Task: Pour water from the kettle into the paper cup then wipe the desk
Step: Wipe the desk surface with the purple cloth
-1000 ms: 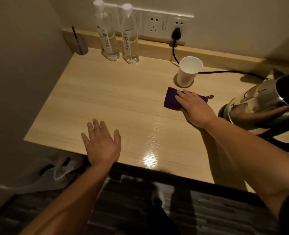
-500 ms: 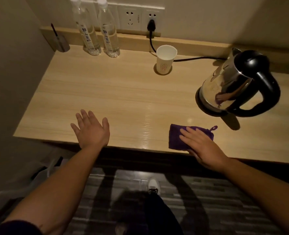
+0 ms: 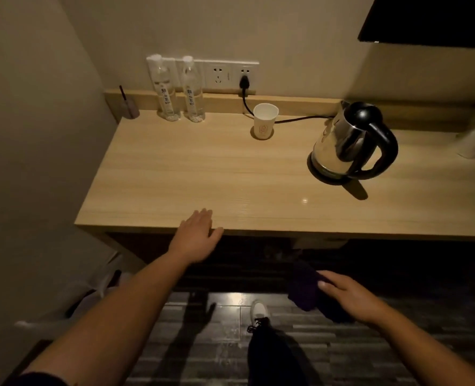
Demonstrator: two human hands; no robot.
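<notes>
so, wooden desk fills the middle of the head view, pale grain, set against a beige wall, dark striped floor below its front edge. kettle stands upright on its round base at the right part of the desk, steel body, black handle facing right, black cord running from it along the back ledge to a plug in the wall socket plate. left hand is flat with fingers spread apart, fingertips on the front edge of the desk, holding nothing. right hand is off the desk, out over the floor, clamped on a dark purple cloth that hangs from its fingers, well apart from the desktop. two clear water bottles stand side by side at the back left, touching the ledge. paper cup stands upright near the back ledge, between the bottles and the kettle, just in front of the cord; its contents cannot be told. small pale holder with a dark stick sits in the back left corner. one white shoe shows on the floor. whitish object at the far right desk edge is too blurred to tell.
</notes>
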